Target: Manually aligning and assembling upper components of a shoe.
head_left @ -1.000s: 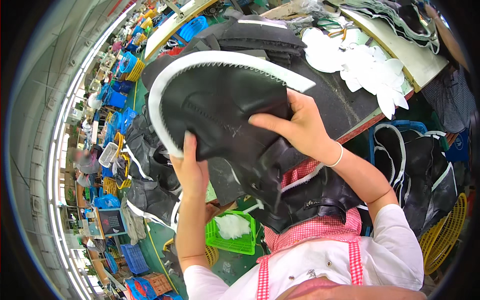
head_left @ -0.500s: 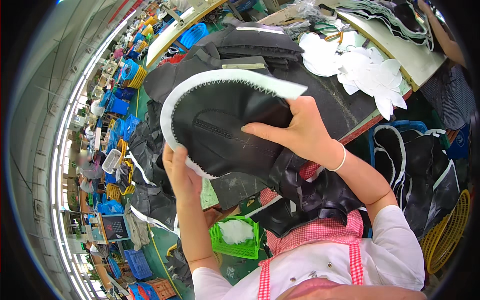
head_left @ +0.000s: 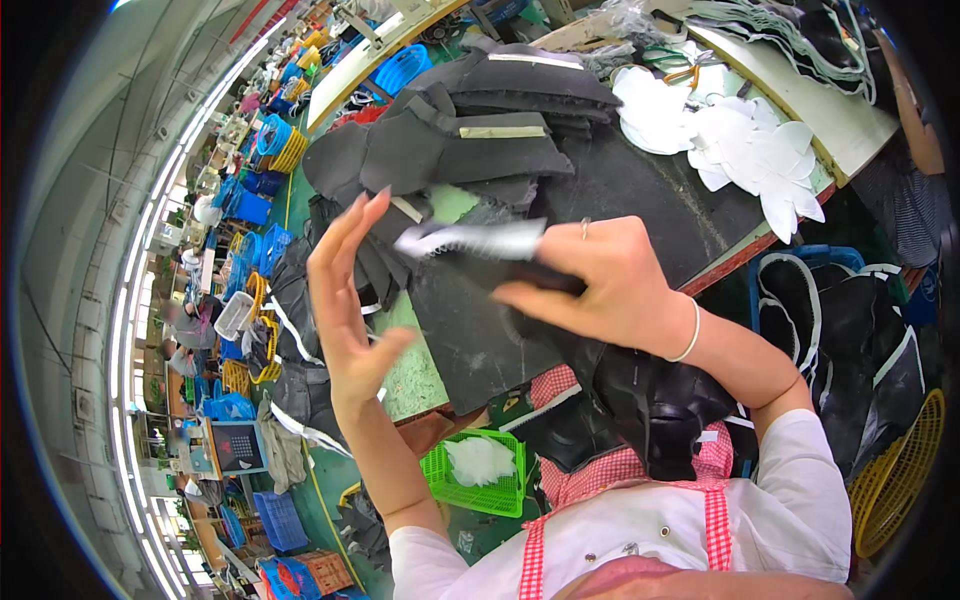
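Note:
A black shoe upper (head_left: 545, 275) with a white zigzag-stitched edging is pinched between the thumb and fingers of my right hand (head_left: 610, 285). It is blurred by motion over the middle of the table, and its far part looks folded edge-on. Beside it on the left, my left hand (head_left: 352, 310) is raised with fingers stretched and thumb apart, holding nothing. More joined black pieces (head_left: 660, 400) hang from below my right hand across my lap, over the red checked apron (head_left: 610, 470).
Dark cut pieces (head_left: 470, 140) are stacked at the table's far side. White petal-shaped pieces (head_left: 750, 150) lie at the far right. A green basket (head_left: 475, 500) with white pieces stands below the table. Black uppers (head_left: 850, 350) fill a blue crate at right, near a yellow basket (head_left: 900, 480).
My left hand has let go of the upper's white edge and opened. My right hand has turned the upper from facing up to nearly edge-on.

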The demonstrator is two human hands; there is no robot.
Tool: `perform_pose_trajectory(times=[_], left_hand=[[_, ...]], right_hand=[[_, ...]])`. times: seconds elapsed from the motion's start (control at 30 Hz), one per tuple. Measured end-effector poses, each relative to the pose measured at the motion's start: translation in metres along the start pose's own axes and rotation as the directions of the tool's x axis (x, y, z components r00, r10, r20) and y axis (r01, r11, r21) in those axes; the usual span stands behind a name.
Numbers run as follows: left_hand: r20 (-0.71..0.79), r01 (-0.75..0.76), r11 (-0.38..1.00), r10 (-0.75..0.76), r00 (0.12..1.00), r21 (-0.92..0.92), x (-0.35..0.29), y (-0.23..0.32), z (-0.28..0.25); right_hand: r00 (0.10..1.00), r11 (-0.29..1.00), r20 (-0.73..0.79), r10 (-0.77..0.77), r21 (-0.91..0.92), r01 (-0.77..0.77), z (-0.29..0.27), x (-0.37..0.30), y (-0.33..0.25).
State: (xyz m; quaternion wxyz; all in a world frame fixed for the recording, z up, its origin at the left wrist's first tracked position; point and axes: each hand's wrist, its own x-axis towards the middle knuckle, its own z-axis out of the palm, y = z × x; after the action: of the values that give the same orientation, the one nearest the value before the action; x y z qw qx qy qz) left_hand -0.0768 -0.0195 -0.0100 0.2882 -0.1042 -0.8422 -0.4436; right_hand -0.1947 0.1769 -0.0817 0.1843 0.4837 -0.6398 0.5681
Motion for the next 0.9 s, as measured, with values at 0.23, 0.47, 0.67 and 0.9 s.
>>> perform_pose_trajectory(times=[0.23,0.47,0.67,0.9], left_hand=[[0.358,-0.385,0.807,0.234,0.904,0.447,0.013,0.019,0.011],[0.172,-0.525,0.819,0.497,0.851,0.231,-0.005,0.01,0.004],[0.382,-0.543,0.84,0.497,0.779,0.015,0.001,0.004,-0.005],[0.396,-0.396,0.903,0.307,0.866,0.167,0.01,0.003,-0.004]], right_hand=[[0.98,0.99,0.167,-0.107,-0.068,0.12,-0.023,0.001,-0.023],[0.896,0.944,0.442,-0.04,0.311,-0.111,-0.053,-0.005,-0.013],[0.94,0.934,0.337,-0.051,0.349,-0.075,-0.047,-0.014,-0.013],[0.835,0.99,0.536,-0.128,0.124,0.072,-0.049,0.022,-0.013]])
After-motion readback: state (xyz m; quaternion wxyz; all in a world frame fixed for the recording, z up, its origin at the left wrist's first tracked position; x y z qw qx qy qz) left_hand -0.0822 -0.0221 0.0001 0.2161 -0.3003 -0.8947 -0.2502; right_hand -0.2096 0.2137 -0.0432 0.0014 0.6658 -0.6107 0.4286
